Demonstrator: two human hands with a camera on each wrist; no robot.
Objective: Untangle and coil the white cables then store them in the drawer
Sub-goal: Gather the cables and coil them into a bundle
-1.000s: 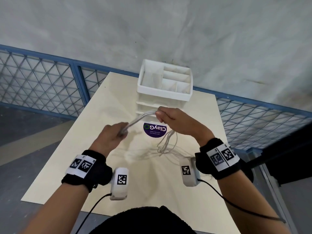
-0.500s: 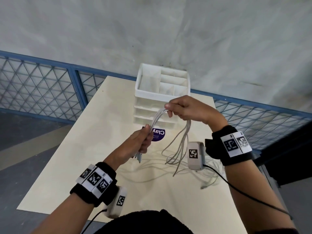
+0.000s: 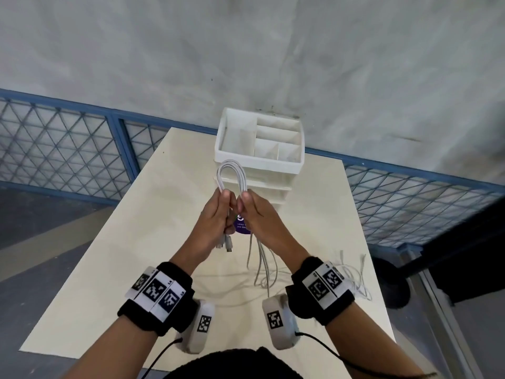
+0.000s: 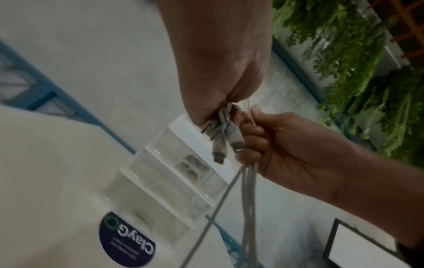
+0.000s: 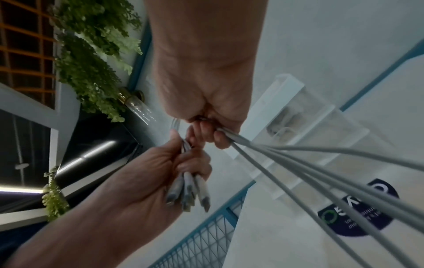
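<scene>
A bundle of white cables [image 3: 232, 173] arches in a narrow loop above my two hands, in front of the drawer unit [image 3: 262, 170]. My left hand [image 3: 218, 222] grips one side of the bundle, with several plug ends [image 3: 225, 243] [image 4: 227, 139] [image 5: 188, 192] sticking out below the fist. Right beside it, touching, my right hand [image 3: 255, 217] [image 4: 275, 143] grips the other side. Long strands [image 3: 262, 266] [image 5: 321, 181] hang from it down to the table. Another thin white cable [image 3: 352, 274] lies loose on the table by my right wrist.
The white drawer unit has an open divided tray [image 3: 273, 143] on top and clear drawers [image 4: 174, 181]; one holds something white. A purple round sticker [image 4: 126, 239] lies on the cream table [image 3: 153, 214]. A blue mesh railing [image 3: 82, 149] runs behind the table.
Both hands came together at the centre and rose; the cable span between them has folded into a tight upright loop. The left hand moved up and right, the right hand down and left.
</scene>
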